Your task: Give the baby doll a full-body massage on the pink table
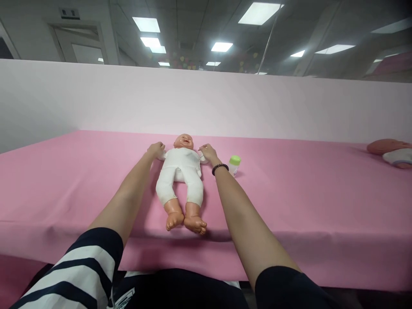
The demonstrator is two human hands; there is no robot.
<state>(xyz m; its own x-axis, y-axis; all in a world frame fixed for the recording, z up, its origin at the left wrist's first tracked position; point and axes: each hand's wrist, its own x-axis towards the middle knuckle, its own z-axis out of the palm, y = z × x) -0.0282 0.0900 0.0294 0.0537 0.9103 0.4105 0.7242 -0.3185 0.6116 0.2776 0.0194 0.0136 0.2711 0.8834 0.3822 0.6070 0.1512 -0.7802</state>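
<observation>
A baby doll (181,171) in a white suit lies on its back on the pink-covered table (305,193), head away from me, bare feet toward the near edge. My left hand (156,149) is closed around the doll's arm on the left side. My right hand (208,152), with a dark bead bracelet on the wrist, is closed on the doll's other arm. Both my arms reach straight out along the doll's sides.
A small bottle with a green cap (234,165) stands just right of my right wrist. At the far right edge lies a pinkish object with a white part (392,151). A pale pink backdrop wall (206,103) rises behind the table.
</observation>
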